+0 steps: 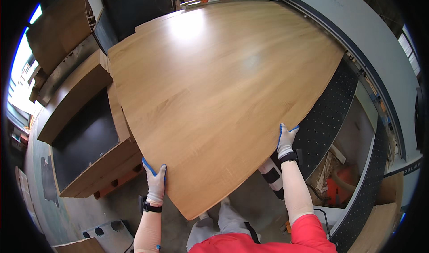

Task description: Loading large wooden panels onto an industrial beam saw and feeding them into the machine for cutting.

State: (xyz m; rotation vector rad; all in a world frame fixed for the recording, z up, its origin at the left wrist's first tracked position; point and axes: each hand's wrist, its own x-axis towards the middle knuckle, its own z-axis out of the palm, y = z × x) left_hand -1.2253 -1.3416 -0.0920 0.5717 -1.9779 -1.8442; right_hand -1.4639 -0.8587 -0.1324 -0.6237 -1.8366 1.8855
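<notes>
Wood-grain panel (228, 96); left hand (155, 182) and right hand (286, 142) gripping edges

The bench (324, 114) is black, flat and dotted with small pale spots. A large wood-grain board (214, 96) lies over it, and the dark top shows along the board's right edge. The board's near corner juts past the bench, above the grey floor (263, 208). On the floor at left, a reddish-brown pallet (125, 178) carries a stack of panels (105, 174).
</notes>
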